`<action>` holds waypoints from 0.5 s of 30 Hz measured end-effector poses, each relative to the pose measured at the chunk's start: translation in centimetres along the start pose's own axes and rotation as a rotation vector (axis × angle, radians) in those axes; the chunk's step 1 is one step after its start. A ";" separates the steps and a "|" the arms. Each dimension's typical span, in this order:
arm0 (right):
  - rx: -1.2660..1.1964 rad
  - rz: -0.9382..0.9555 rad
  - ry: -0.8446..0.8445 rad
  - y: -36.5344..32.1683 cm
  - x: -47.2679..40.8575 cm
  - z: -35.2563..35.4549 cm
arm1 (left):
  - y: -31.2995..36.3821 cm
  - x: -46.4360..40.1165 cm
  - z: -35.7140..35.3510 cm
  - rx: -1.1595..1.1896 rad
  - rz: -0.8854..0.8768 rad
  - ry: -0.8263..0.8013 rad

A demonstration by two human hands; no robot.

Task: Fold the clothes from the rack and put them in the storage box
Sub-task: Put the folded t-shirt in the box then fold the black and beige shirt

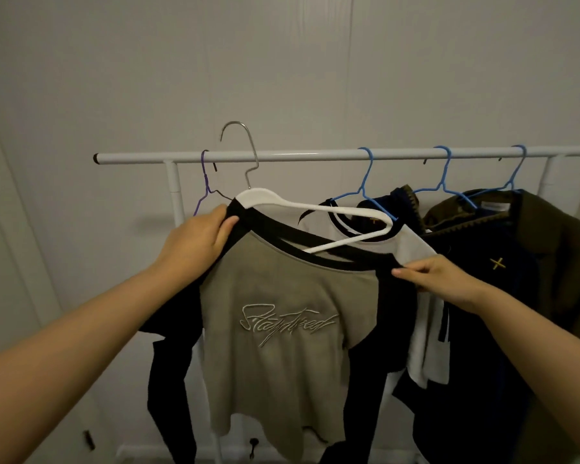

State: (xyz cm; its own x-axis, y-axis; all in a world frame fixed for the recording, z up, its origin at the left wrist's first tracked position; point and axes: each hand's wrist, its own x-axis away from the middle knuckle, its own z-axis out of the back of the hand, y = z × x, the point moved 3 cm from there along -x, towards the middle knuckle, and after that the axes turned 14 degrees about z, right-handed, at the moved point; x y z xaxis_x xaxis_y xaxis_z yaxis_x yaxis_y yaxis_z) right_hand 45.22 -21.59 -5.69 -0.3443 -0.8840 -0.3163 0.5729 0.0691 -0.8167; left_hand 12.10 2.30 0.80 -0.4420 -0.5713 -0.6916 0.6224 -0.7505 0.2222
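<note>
An olive-grey top (pixel 282 346) with black sleeves and embroidered script hangs in front of me, off the white rack rail (pixel 298 156). My left hand (pixel 198 236) grips its black collar at the left shoulder, together with the end of a white hanger (pixel 315 209) whose metal hook is lifted clear above the rail. My right hand (pixel 439 279) pinches the black collar at the right shoulder. The hanger's right arm sticks out of the neck opening. No storage box is in view.
A purple hanger (pixel 203 185) hangs bare at the rail's left end. Three blue hangers (pixel 365 182) carry a white shirt (pixel 416 256), a dark navy garment (pixel 476 329) and an olive jacket (pixel 563 262) to the right. A plain wall stands behind the rack.
</note>
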 end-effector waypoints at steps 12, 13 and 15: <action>0.338 0.352 0.139 -6.1 -4.2 -5.0 | 3.5 0.9 -1.8 -0.065 -0.077 -0.140; 0.362 0.372 0.111 -6.7 -4.5 -5.5 | 3.7 1.0 -1.9 -0.045 -0.078 -0.156; 0.471 0.397 0.031 -7.6 -4.8 -6.6 | 3.7 1.0 -1.9 -0.022 -0.071 -0.167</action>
State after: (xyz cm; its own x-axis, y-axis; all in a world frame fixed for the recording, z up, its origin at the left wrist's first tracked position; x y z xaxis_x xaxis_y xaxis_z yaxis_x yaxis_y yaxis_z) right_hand 37.58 -14.81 -1.17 -0.0542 -0.8184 -0.5721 0.9263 0.1727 -0.3349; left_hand 15.20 -0.45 -0.33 -0.5855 -0.5654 -0.5809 0.5990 -0.7846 0.1599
